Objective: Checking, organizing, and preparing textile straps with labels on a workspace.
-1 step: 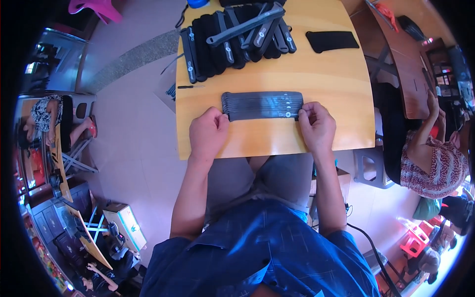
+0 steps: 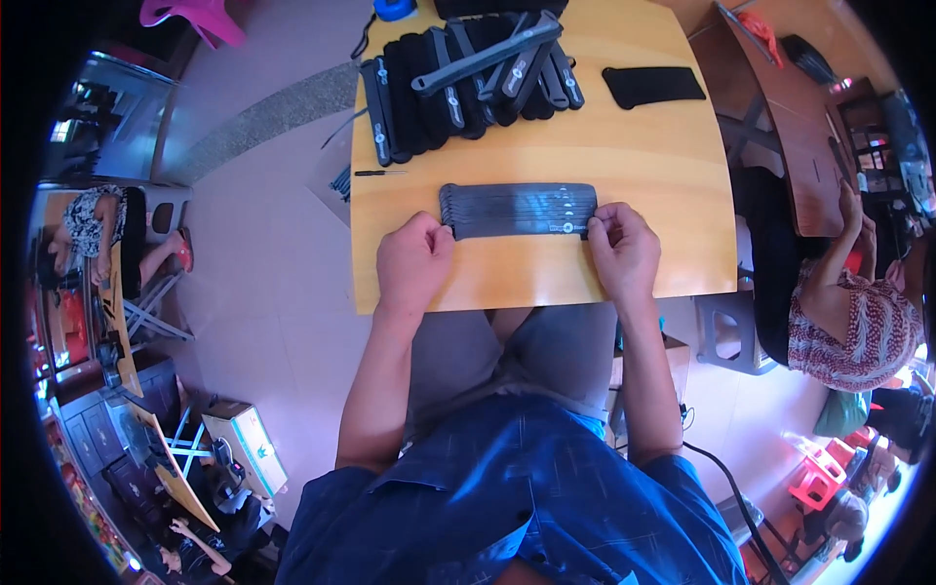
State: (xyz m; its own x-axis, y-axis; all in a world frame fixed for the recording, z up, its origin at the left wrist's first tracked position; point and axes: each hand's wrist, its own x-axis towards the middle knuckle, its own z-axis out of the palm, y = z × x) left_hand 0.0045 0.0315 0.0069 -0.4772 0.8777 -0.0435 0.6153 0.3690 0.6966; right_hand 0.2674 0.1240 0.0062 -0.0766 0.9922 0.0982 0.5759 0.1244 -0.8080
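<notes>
A stack of dark grey fabric straps point(image 2: 517, 205) lies on the table in front of me, overlapping row upon row, with a small white print near the right end. My left hand point(image 2: 416, 261) is closed in a pinch at the left end of the nearest strap. At its right end, my right hand point(image 2: 624, 249) pinches the same strap between thumb and fingers. The fingertips partly hide both strap ends. Beyond the stack is a heap of black and grey straps point(image 2: 448, 97), some laid crosswise on top.
The wooden table point(image 2: 663, 195) also bears a flat black fabric piece point(image 2: 655, 84) at the far right, a thin black screwdriver-like tool point(image 2: 378, 174) at left and a blue round object point(image 2: 393, 9) at the far edge. A person in a patterned top point(image 2: 858, 327) sits to the right.
</notes>
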